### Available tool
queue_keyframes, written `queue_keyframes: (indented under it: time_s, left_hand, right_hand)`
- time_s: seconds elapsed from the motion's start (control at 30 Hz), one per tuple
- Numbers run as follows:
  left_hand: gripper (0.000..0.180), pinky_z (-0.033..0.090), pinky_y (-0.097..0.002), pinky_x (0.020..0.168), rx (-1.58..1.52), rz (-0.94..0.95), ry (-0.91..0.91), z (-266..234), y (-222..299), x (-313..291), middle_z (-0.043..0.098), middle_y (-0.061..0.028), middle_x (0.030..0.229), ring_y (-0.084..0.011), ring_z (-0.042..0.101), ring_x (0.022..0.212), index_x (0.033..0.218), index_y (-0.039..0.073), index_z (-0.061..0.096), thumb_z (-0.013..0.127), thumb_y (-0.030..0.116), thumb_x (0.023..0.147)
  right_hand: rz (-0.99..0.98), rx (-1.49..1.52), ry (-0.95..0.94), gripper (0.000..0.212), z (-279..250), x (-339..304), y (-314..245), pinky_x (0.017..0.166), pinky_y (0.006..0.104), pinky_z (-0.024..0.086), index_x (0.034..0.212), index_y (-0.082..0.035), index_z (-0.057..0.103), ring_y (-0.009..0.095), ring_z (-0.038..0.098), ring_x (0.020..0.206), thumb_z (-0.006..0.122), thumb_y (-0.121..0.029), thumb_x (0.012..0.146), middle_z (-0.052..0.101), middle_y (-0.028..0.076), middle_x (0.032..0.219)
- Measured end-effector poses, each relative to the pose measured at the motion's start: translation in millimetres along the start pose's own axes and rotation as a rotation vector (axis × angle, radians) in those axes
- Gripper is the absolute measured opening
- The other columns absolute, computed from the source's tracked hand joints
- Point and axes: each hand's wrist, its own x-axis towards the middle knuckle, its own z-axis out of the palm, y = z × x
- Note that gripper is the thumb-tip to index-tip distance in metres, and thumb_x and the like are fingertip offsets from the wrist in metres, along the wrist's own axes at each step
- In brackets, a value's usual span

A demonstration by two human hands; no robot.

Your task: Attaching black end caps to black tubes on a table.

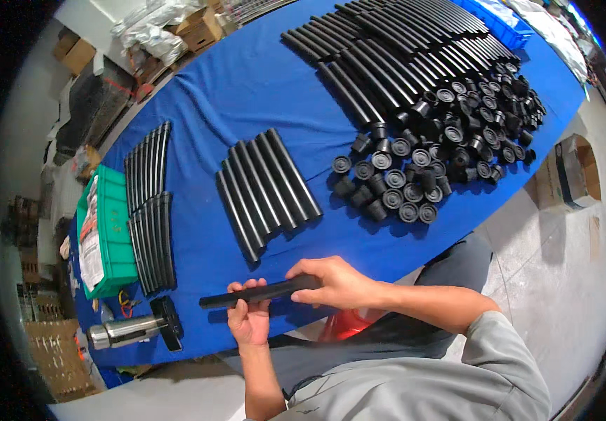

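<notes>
A black tube (278,289) lies nearly level across my hands, above the near edge of the table. My left hand (251,323) is closed around it from below, with fingertips showing over the far side. At its right end my right hand (338,283) has thumb and fingers wrapped about the tube; whether a cap is under that palm is hidden. Just beyond my hands several black tubes (268,186) lie side by side. To the right of those is a heap of round black ribbed caps (415,175), some with their ringed faces up.
More black tubes (380,52) are laid in rows at the far right, and two bundles (150,210) at the left. A green crate (115,231), a steel bottle (127,331) and a dark phone-like object (167,324) are on the blue-covered table (205,119). A cardboard box (570,172) stands right.
</notes>
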Motion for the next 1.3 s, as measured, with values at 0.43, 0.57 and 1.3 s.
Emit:
queue_keyframes:
  time_s: [0.43, 0.57, 1.3]
  left_hand:
    - [0.034, 0.050, -0.0530, 0.103, 0.055, -0.022, -0.031, 11, -3, 3, 0.062, -0.0225, 0.123, -0.0386, 0.058, 0.120, 0.123, 0.004, 0.051, 0.066, 0.009, 0.093]
    - [0.036, 0.049, -0.0536, 0.104, 0.068, -0.011, -0.024, 3, -1, 2, 0.062, -0.0228, 0.121, -0.0401, 0.058, 0.120, 0.121, 0.005, 0.051, 0.068, 0.008, 0.090]
    - [0.035, 0.052, -0.0498, 0.102, 0.049, 0.004, 0.065, 10, -3, 3, 0.063, -0.0240, 0.121, -0.0389, 0.060, 0.117, 0.121, 0.004, 0.052, 0.068, 0.007, 0.091]
  right_hand:
    - [-0.074, -0.033, 0.026, 0.033, 5, -3, 1, 0.078, 0.0442, 0.053, 0.110, 0.002, 0.063, 0.037, 0.065, 0.088, 0.070, -0.018, 0.085, 0.065, 0.019, 0.095]
    - [-0.147, -0.097, 0.008, 0.036, 1, -2, 0, 0.075, 0.0402, 0.052, 0.118, -0.001, 0.062, 0.032, 0.065, 0.086, 0.069, -0.020, 0.089, 0.064, 0.015, 0.098]
    - [-0.322, -0.207, 0.084, 0.033, 14, 0, 7, 0.066, 0.0365, 0.054, 0.118, 0.001, 0.061, 0.030, 0.065, 0.082, 0.069, -0.013, 0.089, 0.061, 0.015, 0.100]
